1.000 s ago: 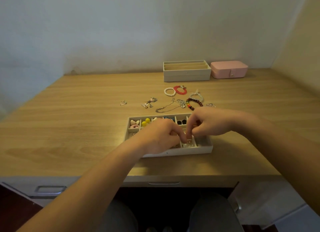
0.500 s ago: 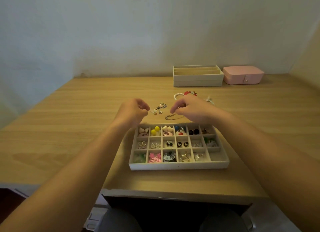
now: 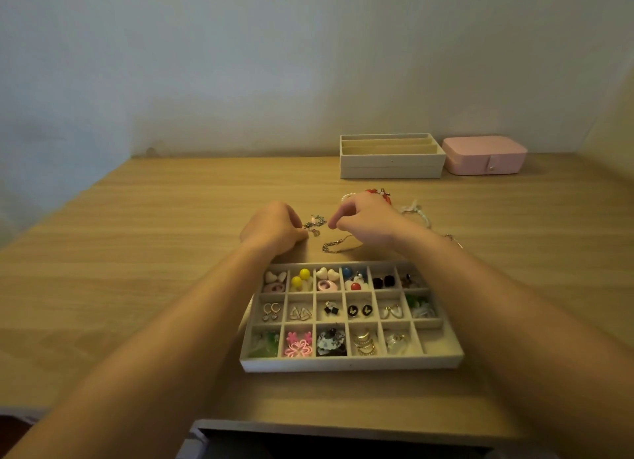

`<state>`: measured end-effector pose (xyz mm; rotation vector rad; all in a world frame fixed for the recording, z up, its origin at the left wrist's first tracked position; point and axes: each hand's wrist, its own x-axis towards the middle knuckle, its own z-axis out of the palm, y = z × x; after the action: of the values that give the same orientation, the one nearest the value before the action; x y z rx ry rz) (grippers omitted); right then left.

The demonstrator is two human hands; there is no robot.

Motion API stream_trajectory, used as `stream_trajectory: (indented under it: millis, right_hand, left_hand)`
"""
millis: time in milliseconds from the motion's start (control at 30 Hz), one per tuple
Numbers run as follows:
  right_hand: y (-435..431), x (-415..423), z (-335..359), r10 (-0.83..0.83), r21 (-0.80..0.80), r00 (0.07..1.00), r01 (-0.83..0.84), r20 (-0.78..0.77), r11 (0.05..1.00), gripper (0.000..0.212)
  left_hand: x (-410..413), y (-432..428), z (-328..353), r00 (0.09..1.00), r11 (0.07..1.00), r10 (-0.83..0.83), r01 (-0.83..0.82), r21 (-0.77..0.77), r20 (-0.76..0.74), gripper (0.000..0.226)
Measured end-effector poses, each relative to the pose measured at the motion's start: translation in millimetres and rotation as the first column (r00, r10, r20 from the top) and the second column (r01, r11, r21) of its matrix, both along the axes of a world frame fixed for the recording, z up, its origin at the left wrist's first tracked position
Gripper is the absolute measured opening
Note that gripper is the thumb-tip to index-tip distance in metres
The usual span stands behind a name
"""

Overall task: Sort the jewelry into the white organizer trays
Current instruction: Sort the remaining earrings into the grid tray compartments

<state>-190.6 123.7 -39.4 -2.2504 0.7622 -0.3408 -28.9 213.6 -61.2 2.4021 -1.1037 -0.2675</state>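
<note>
While both bare forearms reach over the white compartmented organizer tray (image 3: 350,364), which sits near the front edge of the light wooden desk (image 3: 137,253) with small earrings filling most of its cells, the hands meet just beyond its far rim. The left hand (image 3: 274,230) is curled, its fingertips against a small cluster of silver jewelry (image 3: 315,222) lying on the desk; whether it actually pinches the piece cannot be told. The right hand (image 3: 367,223) is curled as well, its index fingertip just beside the same cluster on the other side, and its hold is equally unclear. A thin silver chain (image 3: 338,246) lies between the hands and the tray. A white pearl bracelet (image 3: 346,196) and a red beaded bracelet (image 3: 377,193) show partly behind the right hand. Against the wall stands a stack of white slotted trays (image 3: 391,165), with a closed pink jewelry box (image 3: 483,155) just beside it on the right.
</note>
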Motion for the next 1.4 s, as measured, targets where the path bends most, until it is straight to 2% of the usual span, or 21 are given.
stream_trajectory:
  millis: [100,300,533,667,733,833,1067,1267,1400]
  right_hand:
    - [-1.7,-1.3,-3.0,-0.006,0.009,1.0,0.006,-0.009,1.0,0.025]
    - [2.7,-10.6,5.5,-0.008,-0.001,1.0,0.008,-0.009,1.0,0.022]
    - [11.0,-21.6,19.1,-0.06,0.005,0.997,0.06,0.041,0.998,0.021]
    - [23.5,-28.8,33.1,0.006,0.067,0.999,-0.008,0.039,0.998,0.039]
    - [30.0,-33.7,41.6,0.026,0.098,0.994,-0.036,0.106,0.995,0.044]
    - [41.0,-42.5,53.5,0.057,0.183,0.981,-0.091,0.183,0.979,0.028]
    - [59.2,-56.4,61.3,0.036,0.155,0.956,-0.084,0.291,0.984,0.025]
    - [65.0,-72.5,66.7,0.049,0.13,0.945,-0.096,0.324,0.987,0.014]
    - [64.4,-80.8,69.5,0.035,0.12,0.952,-0.074,0.303,0.99,0.011]
  left_hand:
    - [-0.2,1.5,1.2,1.0,0.999,-0.028,0.028,0.016,-0.005,0.009]
    - [-1.3,8.0,2.3,0.994,0.996,-0.089,0.089,0.0,-0.063,0.015]
    - [-11.4,25.1,23.4,0.989,0.964,-0.114,0.086,-0.252,-0.099,0.014]
    - [-31.4,43.1,53.9,0.959,0.91,-0.169,0.064,-0.409,-0.227,0.014]
    - [-42.7,53.0,65.3,0.932,0.893,-0.231,0.09,-0.441,-0.278,0.016]
    - [-59.7,66.0,75.3,0.881,0.869,-0.311,0.111,-0.483,-0.356,0.013]
    - [-79.5,79.4,78.3,0.789,0.852,-0.366,0.072,-0.518,-0.493,0.015]
    - [-85.3,87.0,74.1,0.59,0.838,-0.452,0.024,-0.545,-0.669,0.019]
    - [-93.3,88.0,73.4,0.52,0.832,-0.488,0.034,-0.554,-0.701,0.027]
